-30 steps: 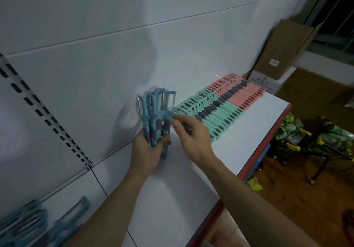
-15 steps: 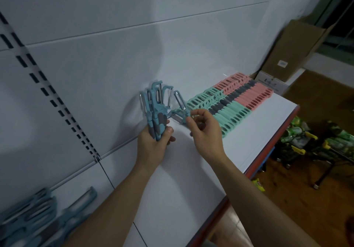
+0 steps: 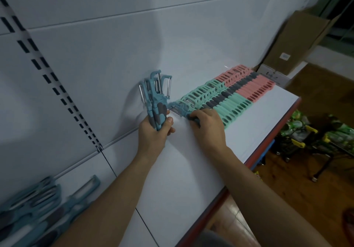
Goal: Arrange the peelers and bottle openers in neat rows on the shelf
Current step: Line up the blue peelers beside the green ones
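At your far left a blurred heap of blue peelers (image 3: 38,208) lies on the white shelf (image 3: 191,170) against the back panel, and further along your left hand (image 3: 153,137) is wrapped round the handles of a bunch of blue peelers (image 3: 155,101), holding them upright with the blades on top. Just to its right, your right hand (image 3: 206,126) rests knuckles-up on a single blue peeler (image 3: 180,109) laid flat at the near end of the mint-green row (image 3: 226,103), its fingers apparently curled over the handle. Beyond, the pink row (image 3: 252,83) runs on toward the shelf's right end, near a cardboard box (image 3: 298,41).
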Demonstrator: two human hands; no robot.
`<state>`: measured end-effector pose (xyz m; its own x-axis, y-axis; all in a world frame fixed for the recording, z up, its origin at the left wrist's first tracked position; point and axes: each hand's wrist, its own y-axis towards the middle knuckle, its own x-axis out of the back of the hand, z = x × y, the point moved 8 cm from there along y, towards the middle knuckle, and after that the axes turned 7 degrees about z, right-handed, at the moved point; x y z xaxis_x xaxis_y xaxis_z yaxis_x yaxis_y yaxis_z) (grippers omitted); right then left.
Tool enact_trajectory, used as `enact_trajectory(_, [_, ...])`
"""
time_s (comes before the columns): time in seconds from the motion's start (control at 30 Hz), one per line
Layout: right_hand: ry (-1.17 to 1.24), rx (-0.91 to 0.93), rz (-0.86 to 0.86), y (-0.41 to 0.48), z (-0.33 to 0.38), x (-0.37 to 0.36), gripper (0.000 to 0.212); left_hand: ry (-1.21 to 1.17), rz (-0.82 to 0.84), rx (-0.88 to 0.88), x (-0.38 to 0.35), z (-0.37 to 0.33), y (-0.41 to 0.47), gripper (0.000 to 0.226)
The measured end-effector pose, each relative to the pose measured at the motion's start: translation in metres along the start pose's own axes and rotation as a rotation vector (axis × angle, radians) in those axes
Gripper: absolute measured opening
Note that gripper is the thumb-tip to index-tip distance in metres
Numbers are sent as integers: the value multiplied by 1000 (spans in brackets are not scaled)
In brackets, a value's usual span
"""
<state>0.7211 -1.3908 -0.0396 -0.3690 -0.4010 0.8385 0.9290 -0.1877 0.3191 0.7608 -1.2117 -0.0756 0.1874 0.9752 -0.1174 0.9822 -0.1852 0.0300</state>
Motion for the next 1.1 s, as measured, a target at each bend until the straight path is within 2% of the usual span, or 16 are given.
enact_trajectory(0.63, [-75, -33, -51, -1, 3, -3, 16, 59, 39, -31, -3, -1, -2, 17])
enact_trajectory(0.73, [177, 35, -82, -2, 19, 10, 7, 32, 55, -30, -4, -5, -2, 27])
enact_trajectory(0.8, [526, -10, 69, 1, 27, 5, 17, 28, 55, -37, -4, -7, -2, 27])
enact_trajectory(0.87, [775, -76, 168, 1, 30, -2, 20, 17, 59, -34, -4, -8, -2, 24])
enact_trajectory(1.03, [1058, -187, 127, 1, 23, -3, 13, 186, -13, -100, 3, -7, -1, 15])
enact_trajectory(1.1, [1178, -248, 81, 1, 17, 3, 14, 156, -64, -107, 7, -5, 0, 11])
